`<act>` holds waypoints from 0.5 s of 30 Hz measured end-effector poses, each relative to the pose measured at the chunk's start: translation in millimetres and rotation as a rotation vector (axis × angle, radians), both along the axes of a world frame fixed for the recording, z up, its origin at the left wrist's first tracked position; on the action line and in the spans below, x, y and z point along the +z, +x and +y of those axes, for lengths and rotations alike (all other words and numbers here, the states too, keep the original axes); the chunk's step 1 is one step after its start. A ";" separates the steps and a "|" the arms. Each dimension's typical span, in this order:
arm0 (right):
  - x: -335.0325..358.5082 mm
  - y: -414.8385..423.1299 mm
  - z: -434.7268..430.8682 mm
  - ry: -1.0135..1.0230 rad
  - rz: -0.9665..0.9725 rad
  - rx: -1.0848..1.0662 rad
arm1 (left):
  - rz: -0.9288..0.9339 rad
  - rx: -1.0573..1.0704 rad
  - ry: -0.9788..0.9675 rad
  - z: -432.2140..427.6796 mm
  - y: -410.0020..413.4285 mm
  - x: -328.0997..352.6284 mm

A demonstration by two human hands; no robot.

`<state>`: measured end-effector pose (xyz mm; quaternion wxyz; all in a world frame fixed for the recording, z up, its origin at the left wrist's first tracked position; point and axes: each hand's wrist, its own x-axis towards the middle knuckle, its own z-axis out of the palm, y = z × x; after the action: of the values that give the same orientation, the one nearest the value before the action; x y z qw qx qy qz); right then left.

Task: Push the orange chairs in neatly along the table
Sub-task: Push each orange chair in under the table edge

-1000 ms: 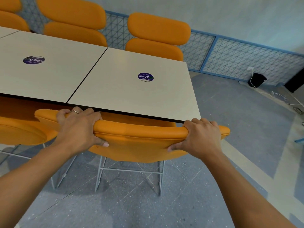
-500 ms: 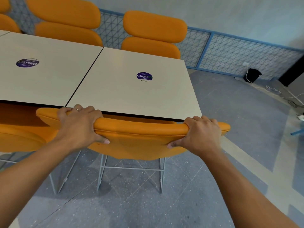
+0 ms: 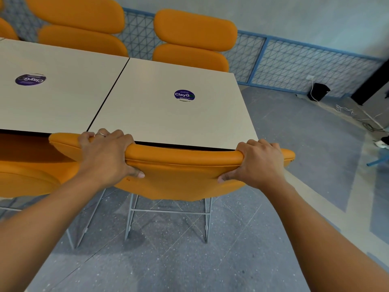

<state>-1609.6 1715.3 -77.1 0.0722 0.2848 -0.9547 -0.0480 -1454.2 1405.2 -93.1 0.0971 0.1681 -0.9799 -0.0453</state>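
Chair (image 3: 179, 178) seat hidden under bench (image 3: 168, 121), backrest at its near edge, left hand (image 3: 105, 154) and right hand (image 3: 260, 163) gripping backrest top, fingers (image 3: 117, 134) curled over it, tips hidden, left chair (image 3: 25, 180) cut off, far chairs (image 3: 193, 30) opposite, mesh fence (image 3: 294, 60) beyond.

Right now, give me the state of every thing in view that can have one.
Near chair: pushed up to the table's near edge, held by both hands.
Left hand: grips the near chair's top, fingers curled over it.
Right hand: grips the near chair's top close to its right end.
Neighbouring chair: tucked in at the same edge.
Opposite chair: upright, pushed in at the far edge.
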 end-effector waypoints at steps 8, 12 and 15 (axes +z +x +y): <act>5.3 2.7 -1.0 0.023 -0.034 -0.019 | -0.016 0.003 0.006 1.1 -0.5 0.9; 5.2 5.8 -0.6 0.029 -0.036 -0.030 | -0.013 0.001 0.000 2.1 1.7 1.7; 4.0 7.7 -0.3 0.014 -0.037 -0.038 | -0.028 0.011 -0.004 2.1 1.7 1.8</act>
<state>-1601.9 1715.0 -73.1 0.0517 0.2680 -0.9607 -0.0508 -1452.4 1407.3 -91.3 0.0840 0.1737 -0.9804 -0.0403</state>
